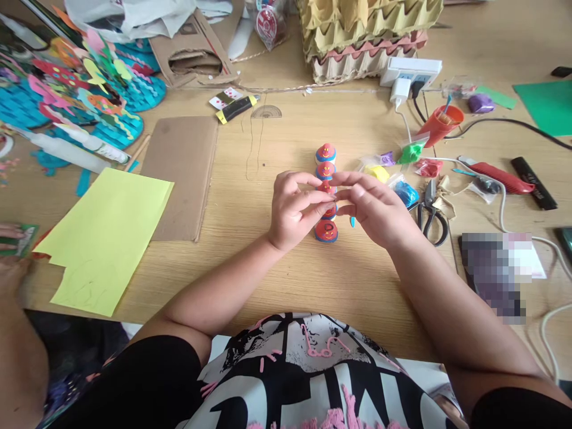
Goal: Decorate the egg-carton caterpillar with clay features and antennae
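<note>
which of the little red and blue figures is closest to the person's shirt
The figure at the near end of the row, with a dark loop on its red top; the other four figures line up beyond it.

Soft, bright light leaves faint shadows on the table [241,202].

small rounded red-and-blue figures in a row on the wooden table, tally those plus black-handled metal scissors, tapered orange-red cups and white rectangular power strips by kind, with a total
Small rounded red-and-blue figures, some partly hidden: 5
Black-handled metal scissors: 1 pair
Tapered orange-red cup: 1
White rectangular power strip: 1
Total: 8
</note>
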`<state>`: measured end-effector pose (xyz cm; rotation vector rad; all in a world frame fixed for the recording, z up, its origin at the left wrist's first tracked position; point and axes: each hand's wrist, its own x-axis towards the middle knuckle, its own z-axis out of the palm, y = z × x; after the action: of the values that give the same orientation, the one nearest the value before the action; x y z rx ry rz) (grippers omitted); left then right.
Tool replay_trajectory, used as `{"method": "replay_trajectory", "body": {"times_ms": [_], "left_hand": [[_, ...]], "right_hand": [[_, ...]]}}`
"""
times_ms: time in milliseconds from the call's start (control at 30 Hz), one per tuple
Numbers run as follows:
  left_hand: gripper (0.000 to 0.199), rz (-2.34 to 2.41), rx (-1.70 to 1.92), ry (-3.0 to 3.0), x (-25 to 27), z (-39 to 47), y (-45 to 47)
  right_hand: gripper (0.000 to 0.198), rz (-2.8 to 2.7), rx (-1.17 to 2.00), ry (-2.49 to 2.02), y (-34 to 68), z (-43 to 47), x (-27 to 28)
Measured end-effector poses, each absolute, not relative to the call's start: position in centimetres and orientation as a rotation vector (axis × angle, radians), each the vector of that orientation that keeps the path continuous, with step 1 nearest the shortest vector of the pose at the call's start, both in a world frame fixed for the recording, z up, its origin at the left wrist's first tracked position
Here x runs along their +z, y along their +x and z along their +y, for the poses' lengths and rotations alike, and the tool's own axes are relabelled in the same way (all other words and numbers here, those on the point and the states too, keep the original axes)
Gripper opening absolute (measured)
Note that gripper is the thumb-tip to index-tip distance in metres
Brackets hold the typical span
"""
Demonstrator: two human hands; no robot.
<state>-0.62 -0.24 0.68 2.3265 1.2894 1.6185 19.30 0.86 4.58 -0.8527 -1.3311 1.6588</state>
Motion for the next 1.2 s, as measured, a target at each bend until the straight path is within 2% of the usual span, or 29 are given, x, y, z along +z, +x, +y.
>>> {"method": "replay_trajectory", "body": {"times_ms": [100,500,933,1200], "left_hand": [[0.018,1.23,1.652,2.303,0.64,-0.3,-0.57],[0.014,1.145,1.7,2.295,0.87,-0.38,-0.47],[0.009,1.089,1.664,2.307,1.0,-0.44,-0.53],[0.005,1.076,1.715,2.305,0.94,-0.29,-0.51]], "right_hand": [[0.038,-1.305,1.755,-0.886,19.38,0.87,4.54],[0.036,-1.128,1.969,-0.868,19.66,1.19,4.74],[0.04,-1.153,1.926,-0.851,19.45,0.94,4.72],[0.042,-1.249,1.761,-0.891,19.31,0.92,4.48]]}}
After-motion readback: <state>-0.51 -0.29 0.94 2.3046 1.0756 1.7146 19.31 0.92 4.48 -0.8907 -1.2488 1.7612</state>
